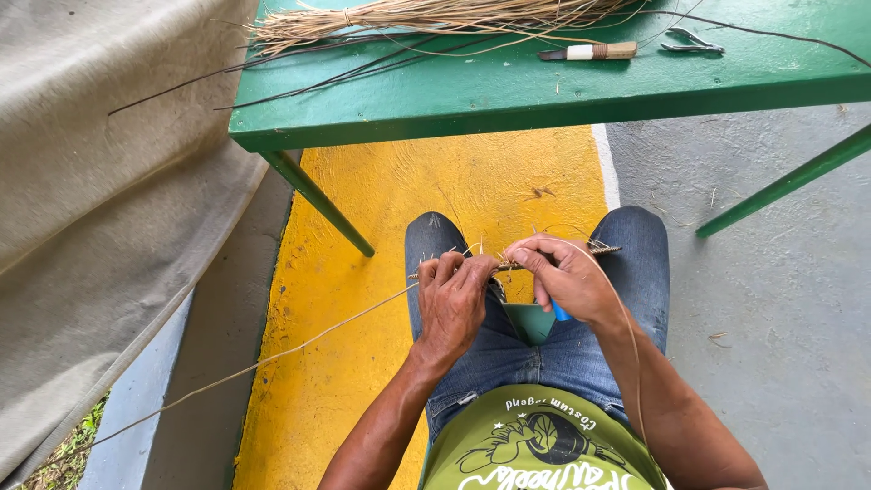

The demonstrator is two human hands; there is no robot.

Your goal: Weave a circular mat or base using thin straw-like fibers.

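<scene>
Over my lap, above the jeans (626,245), I see the left hand (451,304) and right hand (564,275) closed on a thin woven fibre rod (508,265), its fingers (472,270) pinching the left portion and the right fingers (535,261) clamped just beside them. The rod lies level between both grips, brown, bristling with short loose ends, and its right tip (606,249) projects past the right hand. A long pale strand (272,356) trails from the left grip toward the yellow floor (363,381); the green desk (508,95) carries a fibre bundle (426,18), knife (590,52) and pliers (691,42).

Fibre bundle (426,18) and knife (590,52) lie on table (508,95).
</scene>
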